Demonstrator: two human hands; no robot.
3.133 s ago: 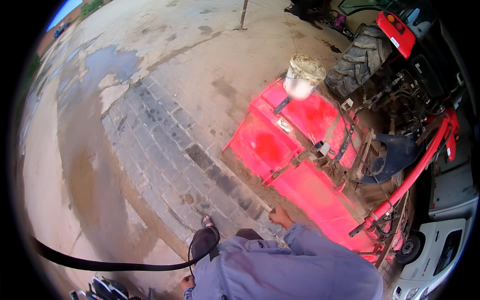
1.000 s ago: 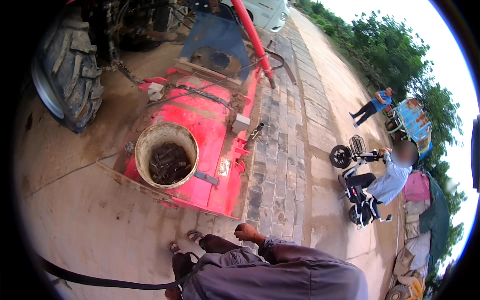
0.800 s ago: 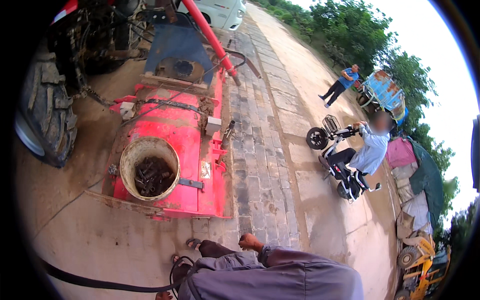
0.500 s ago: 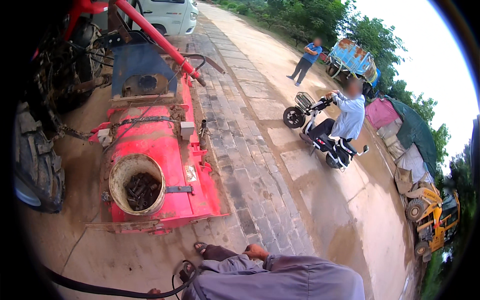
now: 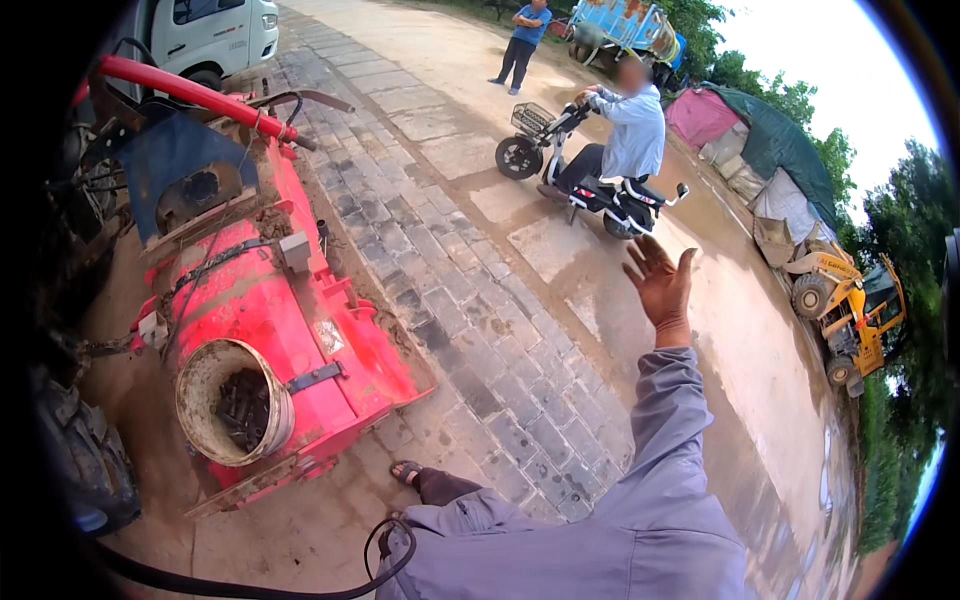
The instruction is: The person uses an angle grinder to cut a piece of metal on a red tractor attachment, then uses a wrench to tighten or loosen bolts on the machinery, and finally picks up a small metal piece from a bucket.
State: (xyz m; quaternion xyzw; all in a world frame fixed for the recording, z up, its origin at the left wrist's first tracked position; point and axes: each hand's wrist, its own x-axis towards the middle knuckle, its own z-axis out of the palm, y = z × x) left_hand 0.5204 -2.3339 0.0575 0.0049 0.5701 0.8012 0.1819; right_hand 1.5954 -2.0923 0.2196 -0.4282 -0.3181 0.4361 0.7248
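My right hand (image 5: pixel 665 290) is raised at the end of an outstretched arm in a grey sleeve. Its fingers are spread and it holds nothing. In the picture it lies just below a black-and-white electric scooter (image 5: pixel 610 200) on the road, without touching it. My left hand is out of view. To my left, a dirty off-white bucket (image 5: pixel 190 400) full of dark metal pieces (image 5: pixel 243 410) rests on a red farm implement (image 5: pixel 250 310).
A person in a light blue shirt (image 5: pixel 630 130) sits on the scooter; another (image 5: pixel 525 45) stands farther back with arms folded. A white truck (image 5: pixel 215 40), a blue tank vehicle (image 5: pixel 625 25) and a yellow loader (image 5: pixel 850 310) stand around. A black cable (image 5: pixel 230 588) runs near my legs.
My right arm has swung up and outward from beside my leg, and the hand has opened. The view has turned right, so the implement and the scooter sit farther left.
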